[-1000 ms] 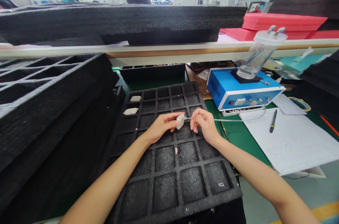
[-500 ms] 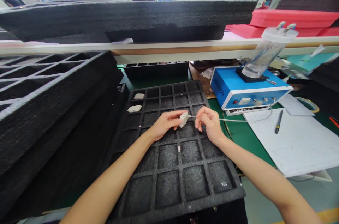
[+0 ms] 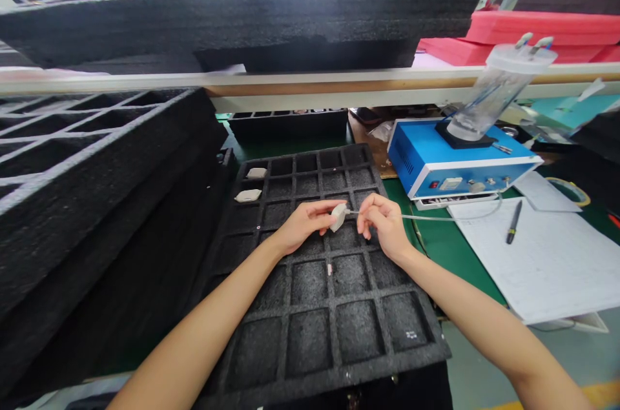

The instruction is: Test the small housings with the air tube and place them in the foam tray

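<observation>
- Left hand: fingers grasp a white part above the tray.
- Right hand: fingers pinch the tube running to the blue box.

Over the tray, tubing is partly hidden by the right hand; left of the tray, foam is cropped.

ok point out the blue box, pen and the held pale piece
Blue box (image 3: 467, 177), head view, on its front panel
Pen (image 3: 515, 221), head view, on its barrel
Held pale piece (image 3: 338, 218), head view, on its broad side
</observation>
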{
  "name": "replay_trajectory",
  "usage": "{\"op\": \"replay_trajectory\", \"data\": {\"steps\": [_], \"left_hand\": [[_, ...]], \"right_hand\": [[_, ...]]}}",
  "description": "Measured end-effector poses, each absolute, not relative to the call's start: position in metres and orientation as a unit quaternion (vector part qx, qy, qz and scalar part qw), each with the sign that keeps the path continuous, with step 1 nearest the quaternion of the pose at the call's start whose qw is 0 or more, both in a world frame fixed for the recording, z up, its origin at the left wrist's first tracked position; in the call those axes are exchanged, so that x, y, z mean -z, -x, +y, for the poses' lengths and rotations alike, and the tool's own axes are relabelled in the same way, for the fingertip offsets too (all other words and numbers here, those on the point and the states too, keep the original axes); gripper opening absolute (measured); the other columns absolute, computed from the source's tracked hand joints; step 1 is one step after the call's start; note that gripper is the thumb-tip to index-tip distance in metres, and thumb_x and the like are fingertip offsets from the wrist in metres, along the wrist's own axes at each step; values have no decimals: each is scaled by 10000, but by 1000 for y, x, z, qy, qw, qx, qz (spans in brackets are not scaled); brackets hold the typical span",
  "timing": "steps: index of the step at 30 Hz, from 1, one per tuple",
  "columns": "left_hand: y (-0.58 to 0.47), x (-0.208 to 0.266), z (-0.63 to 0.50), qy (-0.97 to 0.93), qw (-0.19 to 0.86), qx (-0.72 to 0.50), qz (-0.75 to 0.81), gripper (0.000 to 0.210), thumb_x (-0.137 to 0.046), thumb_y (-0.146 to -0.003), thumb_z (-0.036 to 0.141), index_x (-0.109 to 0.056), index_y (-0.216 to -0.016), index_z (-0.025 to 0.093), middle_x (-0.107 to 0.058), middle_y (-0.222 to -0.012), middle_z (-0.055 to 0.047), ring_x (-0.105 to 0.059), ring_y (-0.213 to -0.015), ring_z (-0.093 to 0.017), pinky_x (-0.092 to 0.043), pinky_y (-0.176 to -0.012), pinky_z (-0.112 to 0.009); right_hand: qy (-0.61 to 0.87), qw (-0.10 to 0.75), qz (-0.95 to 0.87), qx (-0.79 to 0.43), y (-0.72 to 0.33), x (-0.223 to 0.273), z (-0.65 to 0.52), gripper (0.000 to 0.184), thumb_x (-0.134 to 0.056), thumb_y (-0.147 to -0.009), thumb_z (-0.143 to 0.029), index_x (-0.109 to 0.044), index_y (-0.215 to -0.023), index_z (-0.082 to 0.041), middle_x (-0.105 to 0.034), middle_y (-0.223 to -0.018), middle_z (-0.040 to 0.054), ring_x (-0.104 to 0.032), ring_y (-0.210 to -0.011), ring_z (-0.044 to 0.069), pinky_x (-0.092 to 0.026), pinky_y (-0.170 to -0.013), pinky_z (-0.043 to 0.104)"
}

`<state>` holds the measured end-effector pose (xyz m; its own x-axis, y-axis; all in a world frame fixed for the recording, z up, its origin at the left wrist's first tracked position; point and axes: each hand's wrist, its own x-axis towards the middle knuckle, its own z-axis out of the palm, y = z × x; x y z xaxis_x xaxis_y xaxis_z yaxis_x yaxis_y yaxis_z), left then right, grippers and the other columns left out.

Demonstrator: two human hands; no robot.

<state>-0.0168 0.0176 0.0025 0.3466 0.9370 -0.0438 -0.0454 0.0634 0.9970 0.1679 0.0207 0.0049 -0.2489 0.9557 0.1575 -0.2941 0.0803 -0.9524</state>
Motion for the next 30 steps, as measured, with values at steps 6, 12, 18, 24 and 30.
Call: {"op": "replay_trajectory", "data": {"steps": [6, 12, 18, 24, 30], "left_hand": [[16, -3, 18, -550, 611, -404, 401, 493, -713, -681, 301, -645, -1146, 153, -628, -900, -53, -416, -626, -83, -316, -525, -212], [17, -1, 18, -551, 611, -402, 402, 493, -714, -683, 313, -645, -1146, 155, -627, -914, -60, -429, -650, -92, -321, -522, -208], [18, -1, 18, -550, 608, -401, 408, 494, -712, -688, 309, -641, -1151, 152, -629, -894, -52, -413, -609, -80, -316, -516, -213], [16, -4, 17, -538, 618, -409, 402, 458, -730, -680, 291, -663, -1115, 162, -646, -862, -35, -412, -574, -64, -312, -509, -208], [18, 0, 21, -446, 689, -431, 376, 391, -637, -778, 376, -663, -1054, 100, -690, -921, -132, -507, -631, -98, -337, -502, -198]], "right_hand": [[325, 519, -515, -600, -168, -6, 21, 11, -496, -661, -172, -501, -653, -177, -567, -422, -48, -404, -305, 70, -310, -339, 175], [322, 521, -514, -601, -168, -7, 20, 19, -491, -652, -164, -507, -652, -175, -571, -426, -46, -406, -307, 70, -316, -343, 176], [320, 520, -514, -602, -167, -6, 21, 27, -487, -648, -158, -508, -647, -175, -563, -415, -49, -398, -299, 68, -311, -334, 172], [298, 538, -519, -593, -168, -4, 19, 59, -492, -686, -130, -508, -652, -175, -563, -424, -45, -408, -306, 65, -320, -333, 170], [266, 665, -397, -574, -167, -7, 26, 494, -676, -679, -180, -450, -1104, -292, -648, -1091, 4, -603, -575, 81, -505, -482, 216]]}}
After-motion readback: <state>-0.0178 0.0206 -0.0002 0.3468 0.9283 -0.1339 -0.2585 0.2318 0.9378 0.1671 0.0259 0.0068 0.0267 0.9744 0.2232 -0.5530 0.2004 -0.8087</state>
